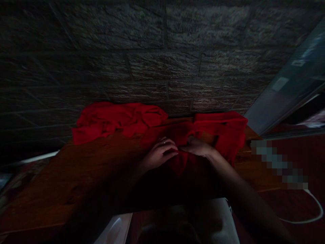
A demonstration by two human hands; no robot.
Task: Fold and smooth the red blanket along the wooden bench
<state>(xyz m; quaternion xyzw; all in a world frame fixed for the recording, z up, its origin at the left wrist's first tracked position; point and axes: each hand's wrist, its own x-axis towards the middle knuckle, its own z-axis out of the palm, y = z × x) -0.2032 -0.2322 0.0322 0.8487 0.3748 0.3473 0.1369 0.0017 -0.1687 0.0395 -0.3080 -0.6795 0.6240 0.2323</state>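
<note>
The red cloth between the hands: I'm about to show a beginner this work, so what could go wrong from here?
The light is dim and the red cloth lies partly in shadow, so an uneven fold or edge might go unnoticed.
What looks like a ring on the left hand could snag the fabric.
Another red piece lies close by the right hand and might get dragged along.

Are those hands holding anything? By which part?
The left hand and right hand touch the middle cloth; too dark to tell where it's gripped, if anywhere.
</note>
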